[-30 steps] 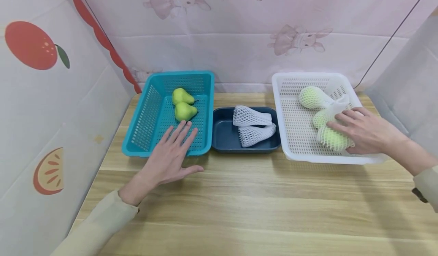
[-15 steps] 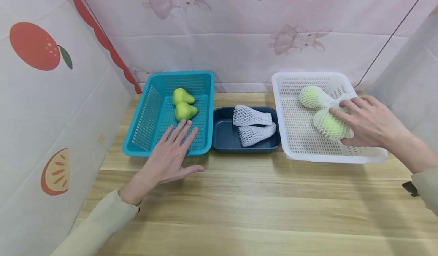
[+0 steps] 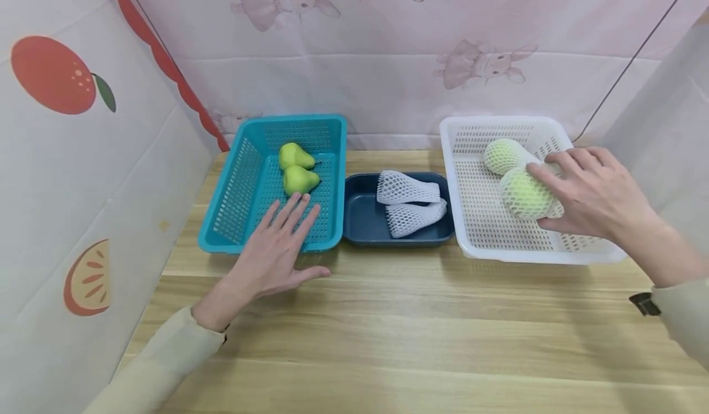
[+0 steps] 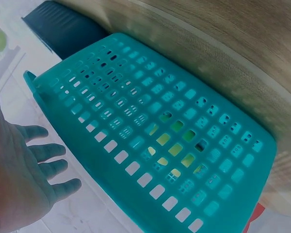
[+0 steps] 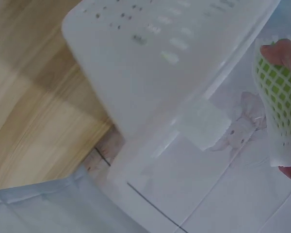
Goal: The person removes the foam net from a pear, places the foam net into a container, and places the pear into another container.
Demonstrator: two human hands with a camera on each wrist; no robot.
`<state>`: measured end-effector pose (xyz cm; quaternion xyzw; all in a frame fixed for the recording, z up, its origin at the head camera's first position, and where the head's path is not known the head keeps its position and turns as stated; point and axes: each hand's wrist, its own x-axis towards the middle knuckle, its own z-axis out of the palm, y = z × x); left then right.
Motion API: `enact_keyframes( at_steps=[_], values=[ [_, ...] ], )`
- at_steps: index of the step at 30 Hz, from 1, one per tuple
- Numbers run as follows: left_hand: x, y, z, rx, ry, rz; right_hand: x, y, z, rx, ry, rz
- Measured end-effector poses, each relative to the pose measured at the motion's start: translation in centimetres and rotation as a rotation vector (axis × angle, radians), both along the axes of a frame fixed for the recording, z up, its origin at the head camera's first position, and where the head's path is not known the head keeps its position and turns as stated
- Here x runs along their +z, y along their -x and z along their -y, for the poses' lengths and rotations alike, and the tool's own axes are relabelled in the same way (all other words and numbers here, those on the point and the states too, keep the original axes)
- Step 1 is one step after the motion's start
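We seem halfway — two smooth green pears [image 3: 300, 180] bare, two white-foam-netted pears [image 3: 526, 195] remain; right fingers [image 3: 547, 179] grip one, left fingers [image 3: 308, 224] spread.

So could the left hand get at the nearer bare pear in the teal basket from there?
Probably yes: the left hand is free, spread over the near side of the teal basket, close to the nearer pear. The basket is open-topped, and nothing visible lies between them.
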<state>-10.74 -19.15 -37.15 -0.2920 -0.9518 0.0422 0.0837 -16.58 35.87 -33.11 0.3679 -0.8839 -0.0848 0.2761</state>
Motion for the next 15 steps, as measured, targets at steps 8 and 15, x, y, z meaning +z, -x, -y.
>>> enact_keyframes(
  at_steps=[8, 15],
  values=[
    [-0.2, -0.2, -0.2, 0.013, -0.004, 0.01, -0.3, -0.8, 2.4, 0.058, 0.062, -0.077],
    [-0.2, -0.4, -0.2, 0.01, -0.009, 0.006, -0.5, -1.5, 4.8, 0.095, 0.08, -0.124]
  ],
)
